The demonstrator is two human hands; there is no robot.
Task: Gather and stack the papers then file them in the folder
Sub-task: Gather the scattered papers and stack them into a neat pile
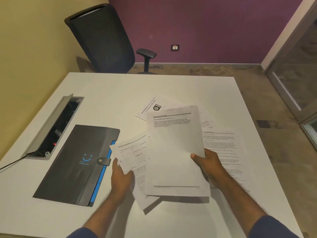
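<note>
Head view, gathering step: top sheet (176,152) pinched by right hand (208,166), angled sheets (130,152) gripped by left hand (121,177), centre frame; edges best squared before the closed folder (75,164), lower left, is opened.

On the worktop (106,93) the folder (75,165) lies at the left, with a cable box (54,126) set into the surface further left of it. Right of the folder, the left hand (121,179) has a grip on a tilted sheet (130,158), and the right hand (208,164) has a grip on a larger sheet (175,152) that overlaps it. Another page (224,152) lies flat at the right, under the right hand. A fourth page (151,107) lies behind the held sheets. A chair (103,40) stands behind the worktop.
</note>
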